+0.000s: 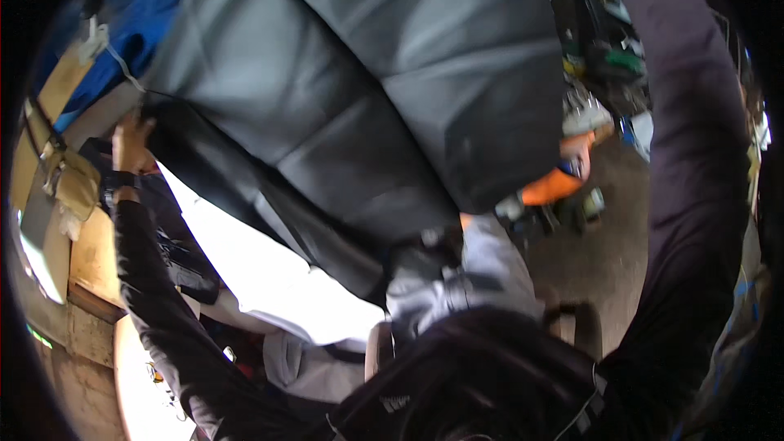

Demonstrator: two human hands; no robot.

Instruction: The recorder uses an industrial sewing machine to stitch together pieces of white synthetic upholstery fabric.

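Observation:
A large black leather-like cover (pixel 351 90) with stitched panels is held up and fills the upper middle of the view. My left hand (pixel 131 143), with a watch on its wrist, grips the cover's left edge, the dark sleeve running down to the lower left. My right arm in a dark sleeve (pixel 694 196) rises along the right side; its hand is hidden past the top of the cover. Under the cover lies white fabric (pixel 261 269). A person's grey sleeve (pixel 482 269) reaches under the cover's lower edge, with something orange (pixel 563 184) just beyond it.
A blue sheet (pixel 139 24) hangs at the upper left beside tan boards and cardboard (pixel 77 188). Tools and clutter (pixel 596 73) crowd the floor at the upper right. Bare concrete floor (pixel 604 278) shows at the right.

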